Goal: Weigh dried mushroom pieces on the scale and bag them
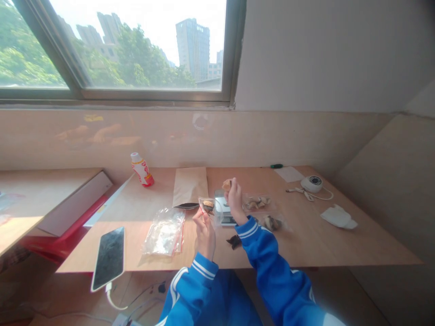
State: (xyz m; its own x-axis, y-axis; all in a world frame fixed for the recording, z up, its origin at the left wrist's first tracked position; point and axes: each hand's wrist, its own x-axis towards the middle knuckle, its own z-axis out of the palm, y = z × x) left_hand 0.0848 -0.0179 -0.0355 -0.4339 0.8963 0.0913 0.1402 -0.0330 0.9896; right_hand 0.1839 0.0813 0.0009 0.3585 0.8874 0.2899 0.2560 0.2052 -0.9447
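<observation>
My left hand (205, 233) is closed on the edge of a small clear plastic bag (208, 207) with brown dried pieces inside. In my right hand (235, 199) is a light brown dried piece (227, 184), pinched above a small white digital scale (221, 216). The scale is partly hidden by the bag and my right hand. Right of it lie a clear bag of pale dried pieces (258, 202) and another bag of darker dried pieces (272, 222). A dark dried piece (234, 241) lies on the table in front of the scale.
A stack of clear zip bags (165, 232) and a brown paper pouch (190, 186) lie left of the scale. A red-white bottle (142, 170) stands behind. A phone (109, 256) overhangs the front left edge. At right are a small white fan (311, 183) and crumpled tissue (338, 217).
</observation>
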